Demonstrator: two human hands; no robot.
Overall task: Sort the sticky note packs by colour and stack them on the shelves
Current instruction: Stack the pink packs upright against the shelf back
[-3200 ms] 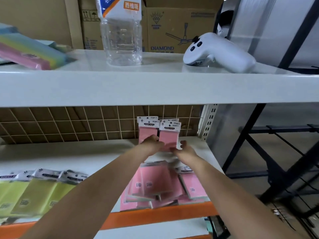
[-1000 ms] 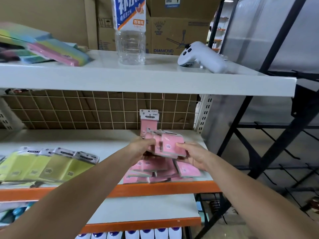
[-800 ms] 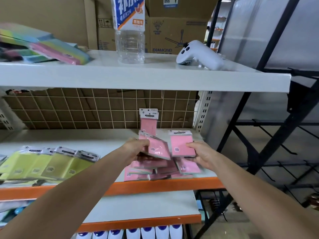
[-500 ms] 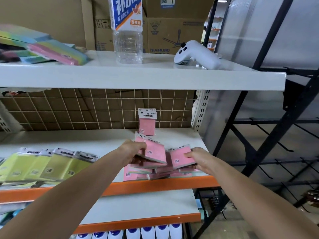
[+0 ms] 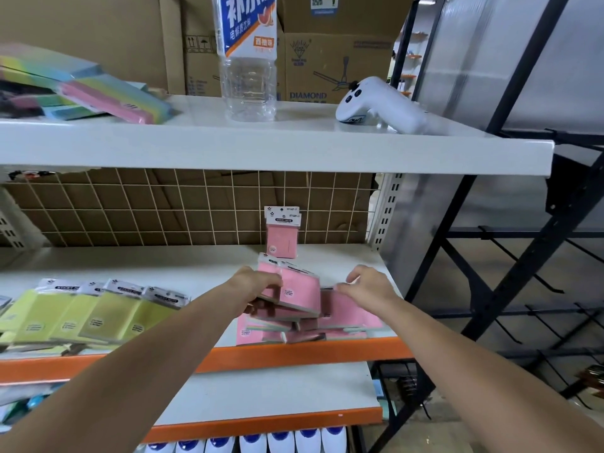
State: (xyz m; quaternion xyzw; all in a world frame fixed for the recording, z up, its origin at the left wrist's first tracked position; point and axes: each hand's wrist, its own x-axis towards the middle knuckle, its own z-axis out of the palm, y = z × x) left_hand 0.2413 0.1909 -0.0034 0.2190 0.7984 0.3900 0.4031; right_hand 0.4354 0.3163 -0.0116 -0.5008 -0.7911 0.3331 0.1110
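The left hand (image 5: 258, 284) still grips a tilted pink sticky note pack (image 5: 295, 291), thumb on top and fingers curled under it, raised above the loose pile of pink packs (image 5: 307, 326) at the right front edge of the middle shelf (image 5: 163, 266). The right hand (image 5: 371, 286), which half a second ago held a second pink pack, now hovers with fingers bent over the pile's right side; its fingertips look to be just on a flat pack (image 5: 351, 313), but whether they pinch it I cannot tell, as that area is blurred. One pink pack (image 5: 282, 233) still stands upright against the wire grid (image 5: 147, 207) at the back. The yellow-green packs (image 5: 88, 315) lie fanned along the left front edge, their left end cut off by the frame.
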